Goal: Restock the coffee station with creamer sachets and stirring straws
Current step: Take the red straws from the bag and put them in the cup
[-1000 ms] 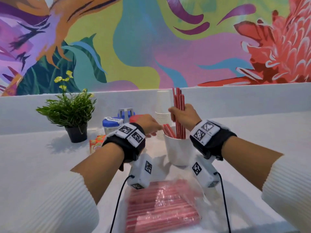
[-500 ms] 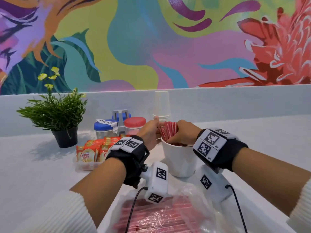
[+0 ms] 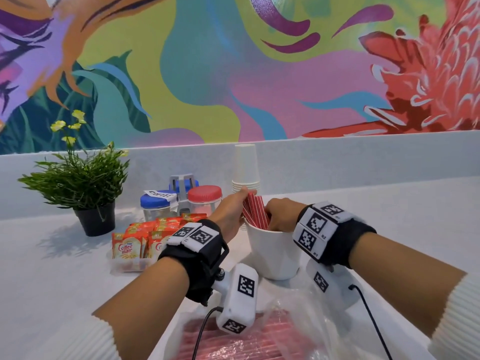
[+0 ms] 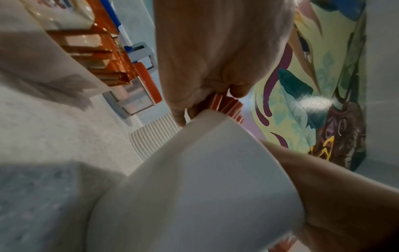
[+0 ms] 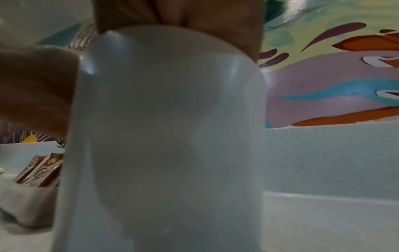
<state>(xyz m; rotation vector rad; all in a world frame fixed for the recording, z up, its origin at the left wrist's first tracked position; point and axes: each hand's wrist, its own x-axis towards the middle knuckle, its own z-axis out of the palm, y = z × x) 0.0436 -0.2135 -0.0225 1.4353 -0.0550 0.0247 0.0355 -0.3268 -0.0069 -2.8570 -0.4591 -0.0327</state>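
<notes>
A bundle of red stirring straws stands leaning left in a white cup at the counter's middle. My left hand is at the cup's left rim; in the left wrist view its thumb and fingers pinch the straw tops. My right hand reaches into the cup from the right with fingers curled against the straws, fingertips hidden inside. The cup wall fills the right wrist view. Orange creamer sachets stand in a clear tray left of the cup.
A plastic bag of more red straws lies in a white bin below my wrists. Behind the cup stand a paper cup stack, a blue-lidded jar and a red-lidded jar. A potted plant sits far left.
The right hand has lowered the straw bundle from upright above the cup down into it. The left hand has moved onto the straw tops.
</notes>
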